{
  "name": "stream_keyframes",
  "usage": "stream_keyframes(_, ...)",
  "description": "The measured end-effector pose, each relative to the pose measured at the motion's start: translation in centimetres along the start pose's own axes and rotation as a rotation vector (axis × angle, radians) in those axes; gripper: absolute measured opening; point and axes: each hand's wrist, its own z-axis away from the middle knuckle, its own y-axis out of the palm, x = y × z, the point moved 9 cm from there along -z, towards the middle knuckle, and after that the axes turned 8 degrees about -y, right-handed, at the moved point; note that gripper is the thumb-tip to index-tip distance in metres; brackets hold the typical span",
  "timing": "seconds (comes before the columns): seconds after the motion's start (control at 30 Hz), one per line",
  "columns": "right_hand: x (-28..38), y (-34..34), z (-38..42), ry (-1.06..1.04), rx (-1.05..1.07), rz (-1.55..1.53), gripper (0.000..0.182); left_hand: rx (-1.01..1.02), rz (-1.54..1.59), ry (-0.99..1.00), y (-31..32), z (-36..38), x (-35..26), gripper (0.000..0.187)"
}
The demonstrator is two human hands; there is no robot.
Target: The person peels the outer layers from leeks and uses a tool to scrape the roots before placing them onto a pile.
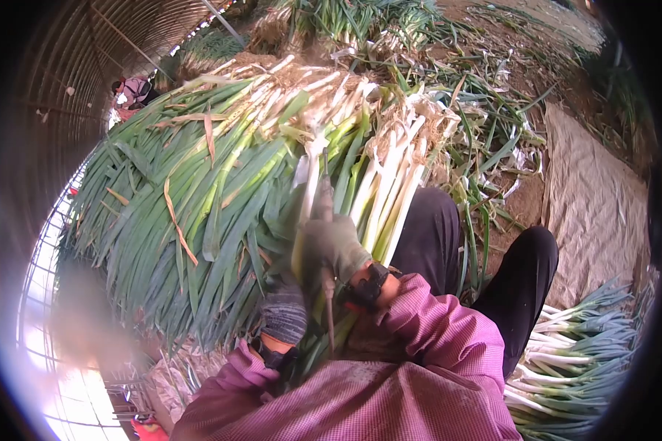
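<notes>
My right hand, in a grey-green glove, is closed around a slim tool that looks like an air blow gun. Its thin nozzle points away from me and a hose-like tail hangs down toward my lap. Left of it, an upright green onion shows its white stem, with blurred pale skin near the root end. My left hand, gloved with a striped cuff, is closed low around this onion's leafy part; its fingers are blurred and partly hidden. Several white-stemmed green onions lie just right of my right hand.
A large heap of green onions spreads on the left. Peeled onions lie at lower right, below a brown cloth. Loose leaves and skins litter the soil. More bundles stand behind. Another person is far left.
</notes>
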Motion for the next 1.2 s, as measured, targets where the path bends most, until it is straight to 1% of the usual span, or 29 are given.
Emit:
stream_keyframes(0.03,1.1,0.1,0.5,-0.09,-0.031,0.06,0.036,-0.052,0.017,0.024,-0.6,0.0,-0.3,0.07)
stream_keyframes(0.1,0.9,-0.4,1.4,-0.02,-0.048,0.052,0.038,-0.152,0.054,0.07,-1.7,0.4,-0.9,0.071)
stream_keyframes(0.13,4.3,-1.5,4.5,0.141,-0.035,-0.016,0.039,-0.1,0.028,0.056,-1.1,0.2,-0.9,0.07)
stream_keyframes(0.17,5.5,-2.0,6.5,0.304,-0.023,-0.086,0.041,-0.046,0.002,0.043,-0.4,0.0,-0.8,0.069)
stream_keyframes(0.2,5.5,-2.0,6.3,0.295,-0.029,-0.095,0.041,0.008,-0.025,0.03,0.2,0.0,-0.6,0.068)
stream_keyframes(0.27,4.9,-2.0,6.0,0.277,-0.04,-0.119,0.041,0.024,0.054,0.046,0.0,0.1,-0.4,0.065)
stream_keyframes(0.3,2.8,-1.4,4.4,0.237,-0.001,-0.084,0.041,0.027,0.093,0.055,-0.2,0.1,-0.3,0.064)
stream_keyframes(0.33,-0.7,-0.5,1.7,0.196,0.038,-0.048,0.041,0.01,0.167,0.068,-0.8,0.1,-0.1,0.062)
stream_keyframes(0.4,-0.4,-0.8,1.1,0.2,0.043,-0.055,0.042,-0.025,0.318,0.092,-1.9,0.1,0.5,0.057)
stream_keyframes(0.43,3.4,-2.2,3.1,0.251,0.009,-0.101,0.043,-0.05,0.322,0.096,-1.7,0.1,1.0,0.054)
stream_keyframes(0.47,5.2,-3.1,4.1,0.302,-0.024,-0.147,0.044,-0.072,0.327,0.1,-1.1,0.1,1.5,0.052)
stream_keyframes(0.53,5.7,-3.3,2.6,0.112,0.007,-0.057,0.051,-0.094,0.36,0.115,-1.0,0.2,2.0,0.047)
stream_keyframes(0.6,2.8,-2.2,-0.6,-0.011,0.126,0.02,0.057,-0.102,0.418,0.139,-2.0,0.3,2.1,0.043)
stream_keyframes(0.63,-1.0,-1.0,-3.8,-0.04,0.229,0.05,0.06,-0.111,0.52,0.17,-2.3,0.4,2.1,0.04)
stream_keyframes(0.7,-0.5,-1.1,-3.7,-0.024,0.257,0.055,0.064,-0.127,0.72,0.234,-2.8,0.4,2.5,0.034)
stream_keyframes(0.73,4.5,-2.4,0.0,0.023,0.183,0.028,0.064,0.006,0.907,0.138,-2.3,-0.1,3.2,0.031)
stream_keyframes(0.8,6.0,-2.5,1.7,0.076,0.183,0.076,0.074,0.286,1.274,-0.078,-1.1,-0.2,4.2,0.025)
stream_keyframes(0.83,5.2,-1.6,1.3,0.079,0.253,0.147,0.084,0.418,1.454,-0.14,0.6,-0.2,4.4,0.031)
stream_keyframes(0.93,3.5,-0.6,1.3,0.139,0.366,0.222,0.099,0.891,1.948,-0.305,3.3,0.9,3.7,0.037)
stream_keyframes(0.97,3.7,-0.5,1.4,0.135,0.357,0.202,0.099,0.978,1.987,-0.248,2.8,1.1,3.0,0.043)
stream_keyframes(1.07,4.5,-0.5,1.3,0.153,0.326,0.175,0.091,1.217,2.193,-0.144,2.5,1.6,1.7,0.044)
stream_keyframes(1.13,4.0,0.3,0.5,0.128,0.326,0.05,0.076,1.286,2.287,-0.125,2.4,1.9,1.1,0.042)
stream_keyframes(1.17,3.2,1.1,-0.3,0.091,0.338,-0.071,0.067,1.314,2.341,-0.113,2.3,2.1,0.8,0.041)
stream_keyframes(1.2,2.1,1.3,-0.9,0.073,0.316,-0.119,0.063,1.342,2.396,-0.1,2.2,2.1,0.6,0.04)
